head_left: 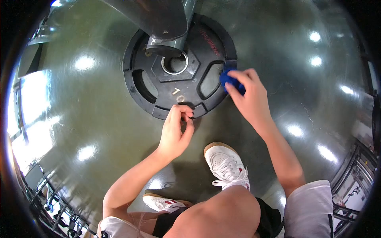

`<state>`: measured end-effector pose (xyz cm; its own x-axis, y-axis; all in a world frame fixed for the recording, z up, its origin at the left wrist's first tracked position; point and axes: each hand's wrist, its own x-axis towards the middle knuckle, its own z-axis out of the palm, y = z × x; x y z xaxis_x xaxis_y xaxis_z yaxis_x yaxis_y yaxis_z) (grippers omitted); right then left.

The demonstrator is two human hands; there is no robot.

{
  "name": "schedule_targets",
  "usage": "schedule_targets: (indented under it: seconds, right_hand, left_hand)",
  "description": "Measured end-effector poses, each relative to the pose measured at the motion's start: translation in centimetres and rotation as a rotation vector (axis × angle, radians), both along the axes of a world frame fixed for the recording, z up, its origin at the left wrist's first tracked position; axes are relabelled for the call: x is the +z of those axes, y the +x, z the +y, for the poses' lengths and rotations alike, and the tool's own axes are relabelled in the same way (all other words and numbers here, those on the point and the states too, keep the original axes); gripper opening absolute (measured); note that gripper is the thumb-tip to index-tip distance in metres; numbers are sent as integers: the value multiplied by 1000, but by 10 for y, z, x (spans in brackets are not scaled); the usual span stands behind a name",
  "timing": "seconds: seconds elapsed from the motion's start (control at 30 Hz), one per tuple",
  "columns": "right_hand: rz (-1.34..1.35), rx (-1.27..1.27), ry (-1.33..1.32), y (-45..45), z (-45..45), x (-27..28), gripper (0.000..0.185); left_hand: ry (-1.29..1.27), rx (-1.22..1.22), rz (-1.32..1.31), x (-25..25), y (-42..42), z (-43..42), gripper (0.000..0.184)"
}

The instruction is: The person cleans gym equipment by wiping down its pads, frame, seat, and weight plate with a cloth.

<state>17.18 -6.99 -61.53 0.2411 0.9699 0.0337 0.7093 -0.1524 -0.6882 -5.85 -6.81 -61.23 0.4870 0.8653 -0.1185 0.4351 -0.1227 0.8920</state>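
A round black weight plate (180, 88) faces me, with a metal-ringed centre hole and wide grip slots. My left hand (178, 129) is at its lower rim, fingers curled and thumb closed against the edge. In my right hand (251, 95) is a bunched blue cloth (232, 80), pressed against the plate's right rim beside the right-hand slot. Part of the cloth is hidden under my fingers. The plate's upper part is covered by a dark grey metal post.
The grey post (158, 18) comes down over the plate from above. Below are my white shoes (226, 163) on the shiny green floor (95, 111). Racks of gym equipment (53, 206) stand at the lower left, with more metal frames (355, 178) at the right edge.
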Motion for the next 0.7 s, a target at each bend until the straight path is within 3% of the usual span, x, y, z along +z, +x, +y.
schedule_targets:
  seconds: [0.03, 0.1, 0.17, 0.27, 0.47, 0.7]
  right_hand:
    - [-2, 2, 2, 2, -6, 9, 23]
    - [204, 181, -334, 5, -17, 24, 23]
    - [242, 138, -348, 6, -17, 29, 25]
    - [31, -82, 32, 9, -4, 24, 25]
    - [-271, -187, 53, 4, 41, 3, 25]
    - [-284, -315, 114, 21, 39, 0, 24]
  left_hand:
    - [-2, -1, 3, 0, 0, 0, 26]
    - [1, -4, -1, 1, 1, 1, 25]
    - [-31, 16, 1, 2, 1, 0, 21]
    - [-26, 13, 11, 2, 2, -1, 20]
    - [-14, 5, 14, 0, 1, -1, 21]
    - [-27, 2, 19, 1, -2, 0, 17]
